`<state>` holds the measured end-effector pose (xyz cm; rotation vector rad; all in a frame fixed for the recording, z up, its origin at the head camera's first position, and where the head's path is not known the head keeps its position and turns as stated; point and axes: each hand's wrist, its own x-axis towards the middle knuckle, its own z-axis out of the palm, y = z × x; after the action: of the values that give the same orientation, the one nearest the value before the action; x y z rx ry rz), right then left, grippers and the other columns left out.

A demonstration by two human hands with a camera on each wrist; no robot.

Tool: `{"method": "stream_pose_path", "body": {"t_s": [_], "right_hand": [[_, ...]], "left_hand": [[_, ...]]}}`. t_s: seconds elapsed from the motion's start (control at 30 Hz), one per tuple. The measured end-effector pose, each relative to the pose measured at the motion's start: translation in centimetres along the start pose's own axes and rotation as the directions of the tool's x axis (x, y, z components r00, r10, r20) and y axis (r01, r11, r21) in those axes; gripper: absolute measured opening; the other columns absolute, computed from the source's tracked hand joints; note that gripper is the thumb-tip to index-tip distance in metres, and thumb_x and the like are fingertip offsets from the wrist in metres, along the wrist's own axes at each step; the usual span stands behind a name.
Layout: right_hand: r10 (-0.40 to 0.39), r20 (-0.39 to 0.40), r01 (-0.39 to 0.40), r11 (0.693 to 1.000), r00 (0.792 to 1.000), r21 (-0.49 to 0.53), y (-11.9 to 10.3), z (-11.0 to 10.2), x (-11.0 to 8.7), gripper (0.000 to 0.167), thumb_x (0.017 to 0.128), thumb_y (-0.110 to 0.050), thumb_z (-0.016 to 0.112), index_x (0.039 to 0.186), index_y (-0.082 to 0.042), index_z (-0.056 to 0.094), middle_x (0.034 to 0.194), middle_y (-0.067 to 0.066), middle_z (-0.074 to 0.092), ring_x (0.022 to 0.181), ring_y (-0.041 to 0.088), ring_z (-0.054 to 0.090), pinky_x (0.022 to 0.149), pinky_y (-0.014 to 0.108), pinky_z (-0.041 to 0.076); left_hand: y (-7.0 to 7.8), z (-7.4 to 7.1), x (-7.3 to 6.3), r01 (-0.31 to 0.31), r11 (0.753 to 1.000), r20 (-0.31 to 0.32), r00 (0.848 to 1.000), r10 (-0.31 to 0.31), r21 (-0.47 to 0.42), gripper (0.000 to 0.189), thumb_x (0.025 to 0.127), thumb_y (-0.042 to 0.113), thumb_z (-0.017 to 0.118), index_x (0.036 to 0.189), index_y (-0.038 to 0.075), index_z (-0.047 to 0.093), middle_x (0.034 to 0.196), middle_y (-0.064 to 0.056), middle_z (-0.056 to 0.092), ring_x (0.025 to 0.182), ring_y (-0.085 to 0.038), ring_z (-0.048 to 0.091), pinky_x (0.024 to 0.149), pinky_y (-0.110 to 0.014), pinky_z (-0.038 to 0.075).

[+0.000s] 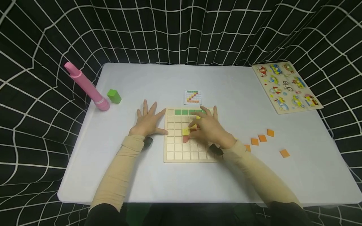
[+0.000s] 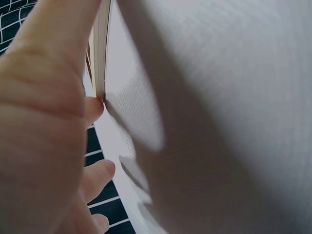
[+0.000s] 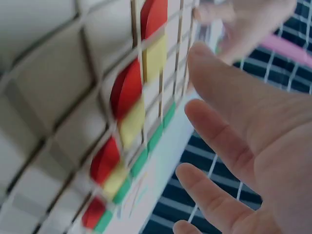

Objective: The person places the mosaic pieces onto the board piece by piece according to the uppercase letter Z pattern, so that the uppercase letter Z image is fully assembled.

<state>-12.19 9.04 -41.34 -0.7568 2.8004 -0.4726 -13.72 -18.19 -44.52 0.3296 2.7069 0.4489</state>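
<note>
A wooden grid board (image 1: 170, 147) lies flat on the table, with several green tiles (image 1: 184, 112) along its far row. Yellow tiles (image 1: 185, 131) and red rounded-edge tiles (image 3: 126, 90) run diagonally across its cells. My left hand (image 1: 146, 123) rests at the board's left edge, fingers spread, with thumb and index finger touching the rim. Over the board is my right hand (image 1: 210, 128), slightly blurred, covering part of the diagonal. The right wrist view shows its thumb and fingers (image 3: 219, 131) apart, with nothing between them.
Beyond the board lies a small pattern card (image 1: 192, 97). Several orange tiles (image 1: 262, 138) are scattered to the right, some partly behind the right forearm. A picture puzzle board (image 1: 288, 88) lies far right. A green block (image 1: 114, 96) and a pink cylindrical object (image 1: 87, 86) stand at left.
</note>
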Motion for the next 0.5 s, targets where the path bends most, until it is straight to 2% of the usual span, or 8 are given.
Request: {"method": "stream_pose_path", "body": {"t_s": [0.13, 0.3, 0.5], "right_hand": [[0.068, -0.032, -0.067, 0.998, 0.997, 0.019, 2.3, -1.2, -1.4, 0.037, 0.081, -0.037, 0.087, 0.111, -0.016, 0.080, 0.157, 0.016, 0.052, 0.157, 0.052, 0.021, 0.117, 0.086, -0.004], [0.174, -0.041, -0.172, 0.984, 0.984, 0.040, 5.4, -2.6, -4.0, 0.044, 0.085, -0.033, 0.085, 0.121, -0.010, 0.076, 0.160, 0.021, 0.047, 0.156, 0.056, 0.017, 0.115, 0.087, -0.009], [0.243, -0.046, -0.240, 0.969, 0.969, 0.059, 8.5, -3.7, -7.1, 0.044, 0.085, -0.032, 0.084, 0.120, -0.007, 0.076, 0.159, 0.023, 0.046, 0.154, 0.060, 0.017, 0.111, 0.089, -0.011]], "left_hand": [[0.0, 0.2, 0.1, 0.000, 1.000, -0.001, 1.000, 0.000, -0.001, 0.110, 0.076, 0.058, 0.083, 0.164, 0.024, 0.028, 0.176, -0.019, -0.001, 0.155, -0.052, -0.028, 0.122, -0.079, -0.003], [0.0, 0.4, 0.2, -0.002, 1.000, -0.005, 1.000, 0.002, -0.001, 0.109, 0.076, 0.058, 0.083, 0.164, 0.024, 0.029, 0.175, -0.020, -0.001, 0.155, -0.052, -0.028, 0.122, -0.080, -0.002], [0.1, 0.2, 0.2, -0.004, 1.000, -0.010, 1.000, 0.004, -0.011, 0.109, 0.075, 0.057, 0.084, 0.164, 0.023, 0.030, 0.175, -0.020, -0.001, 0.154, -0.052, -0.028, 0.121, -0.080, -0.003]]}}
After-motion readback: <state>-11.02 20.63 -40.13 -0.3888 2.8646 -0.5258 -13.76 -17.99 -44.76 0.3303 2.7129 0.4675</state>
